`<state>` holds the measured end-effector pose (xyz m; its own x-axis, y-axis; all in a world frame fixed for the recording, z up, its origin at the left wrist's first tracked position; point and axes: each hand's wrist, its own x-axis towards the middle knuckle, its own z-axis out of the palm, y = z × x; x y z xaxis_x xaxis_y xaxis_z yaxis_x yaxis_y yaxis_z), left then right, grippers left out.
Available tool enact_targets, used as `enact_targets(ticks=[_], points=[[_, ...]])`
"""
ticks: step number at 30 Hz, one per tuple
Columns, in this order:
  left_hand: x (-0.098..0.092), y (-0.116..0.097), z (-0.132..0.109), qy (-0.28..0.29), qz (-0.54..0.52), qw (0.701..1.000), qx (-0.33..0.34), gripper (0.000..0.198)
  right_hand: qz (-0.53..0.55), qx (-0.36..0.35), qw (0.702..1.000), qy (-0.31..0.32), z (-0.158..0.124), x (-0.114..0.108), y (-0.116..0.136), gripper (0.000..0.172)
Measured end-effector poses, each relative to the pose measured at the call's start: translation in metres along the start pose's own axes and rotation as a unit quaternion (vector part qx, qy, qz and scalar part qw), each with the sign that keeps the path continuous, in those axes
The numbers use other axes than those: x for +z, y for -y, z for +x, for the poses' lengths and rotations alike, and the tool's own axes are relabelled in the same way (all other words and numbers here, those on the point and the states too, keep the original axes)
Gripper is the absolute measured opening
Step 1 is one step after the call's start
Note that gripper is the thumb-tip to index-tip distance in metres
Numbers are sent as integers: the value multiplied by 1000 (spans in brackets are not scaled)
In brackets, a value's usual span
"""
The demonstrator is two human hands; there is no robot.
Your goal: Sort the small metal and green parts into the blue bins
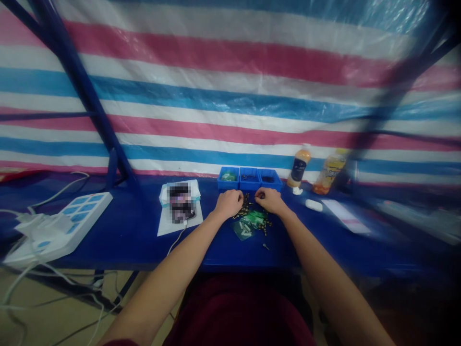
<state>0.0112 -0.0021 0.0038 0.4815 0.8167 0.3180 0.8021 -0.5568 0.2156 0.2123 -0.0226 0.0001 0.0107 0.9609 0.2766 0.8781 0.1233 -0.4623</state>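
Note:
On the blue table, small brass-coloured metal parts (246,205) lie in a loose pile between my two hands. My left hand (229,203) is at the pile's left edge, fingers curled and pinched together; whatever they hold is too small to make out. To the right, my right hand (269,199) is also curled, with a small dark bit at its fingertips that I cannot name. Nearer to me are a clear bag (244,230) with pale pieces in it and some green plastic material (255,217). One small loose part (265,247) lies close to the front edge.
Three blue bins (249,185) stand behind my hands, holding small parts. Two drink bottles (298,168) and a white case (313,205) are on the right. At left lie a phone-like device on paper (165,226), its cable, and a large white power strip (77,223).

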Motion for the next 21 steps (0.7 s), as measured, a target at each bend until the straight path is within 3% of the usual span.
enact_targets(ticks=[4, 9, 14, 21], points=[[-1, -1, -1, 3, 0, 1000, 1, 23, 12, 2, 1000, -26, 1, 0, -1, 16], [-3, -3, -1, 7, -1, 1000, -8, 23, 23, -10, 998, -56, 3, 1, -4, 34], [-1, -2, 0, 5, 1, 1000, -2, 23, 30, -8, 997, -71, 5, 1, -7, 28], [-3, -2, 0, 6, -8, 1000, -2, 22, 148, -21, 987, -59, 8, 3, -12, 13]])
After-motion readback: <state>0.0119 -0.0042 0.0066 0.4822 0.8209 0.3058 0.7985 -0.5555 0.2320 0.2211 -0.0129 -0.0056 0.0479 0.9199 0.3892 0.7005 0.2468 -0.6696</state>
